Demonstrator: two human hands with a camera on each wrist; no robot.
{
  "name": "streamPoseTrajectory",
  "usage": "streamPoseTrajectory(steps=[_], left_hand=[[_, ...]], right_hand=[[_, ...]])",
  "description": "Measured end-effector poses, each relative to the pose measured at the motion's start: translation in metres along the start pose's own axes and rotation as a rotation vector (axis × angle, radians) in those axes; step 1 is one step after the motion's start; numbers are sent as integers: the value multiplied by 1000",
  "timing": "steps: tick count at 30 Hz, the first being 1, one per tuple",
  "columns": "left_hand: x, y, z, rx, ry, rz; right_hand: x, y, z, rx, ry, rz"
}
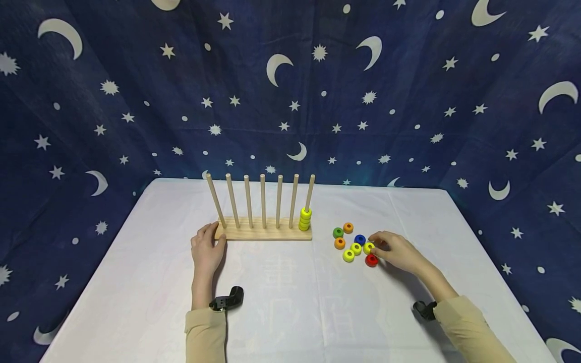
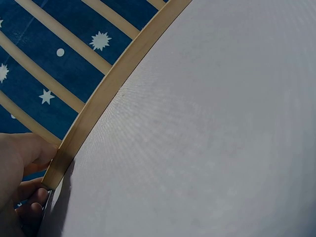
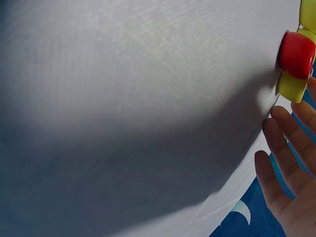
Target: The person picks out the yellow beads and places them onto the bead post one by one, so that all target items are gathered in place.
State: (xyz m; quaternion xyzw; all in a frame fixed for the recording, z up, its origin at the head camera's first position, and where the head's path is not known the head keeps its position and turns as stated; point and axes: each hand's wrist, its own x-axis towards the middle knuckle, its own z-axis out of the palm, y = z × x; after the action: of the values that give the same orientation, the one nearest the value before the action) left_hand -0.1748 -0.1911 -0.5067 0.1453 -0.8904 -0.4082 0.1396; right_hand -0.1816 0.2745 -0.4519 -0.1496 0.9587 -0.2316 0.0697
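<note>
A wooden peg rack (image 1: pixel 263 233) with several upright rods stands at the back middle of the table. Yellow beads (image 1: pixel 305 220) are stacked on its rightmost rod. With thumb and fingers, my left hand (image 1: pixel 207 252) grips the left end of the rack's base, also seen in the left wrist view as a pale wooden bar (image 2: pixel 101 94). Among the loose beads to the right, my right hand (image 1: pixel 399 250) pinches a yellow bead (image 1: pixel 368 247) between thumb and index finger. A red bead (image 1: pixel 371 260) lies just in front of it, a blue bead (image 1: pixel 360 239) just behind.
Other loose beads lie close by: a green bead (image 1: pixel 338 232), an orange bead (image 1: pixel 348 228), another orange bead (image 1: pixel 339 243) and two yellow beads, one nearest the front (image 1: pixel 348 255). A white cloth (image 1: pixel 281 302) covers the table; a starry blue curtain (image 1: pixel 254 65) hangs behind.
</note>
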Motion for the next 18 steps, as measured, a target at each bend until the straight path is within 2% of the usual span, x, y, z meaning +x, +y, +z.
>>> streamPoseTrajectory(steps=[18], left_hand=[[0,1,-1,7,3,6]], right_hand=[[5,-1,1,-54,-29,-11]])
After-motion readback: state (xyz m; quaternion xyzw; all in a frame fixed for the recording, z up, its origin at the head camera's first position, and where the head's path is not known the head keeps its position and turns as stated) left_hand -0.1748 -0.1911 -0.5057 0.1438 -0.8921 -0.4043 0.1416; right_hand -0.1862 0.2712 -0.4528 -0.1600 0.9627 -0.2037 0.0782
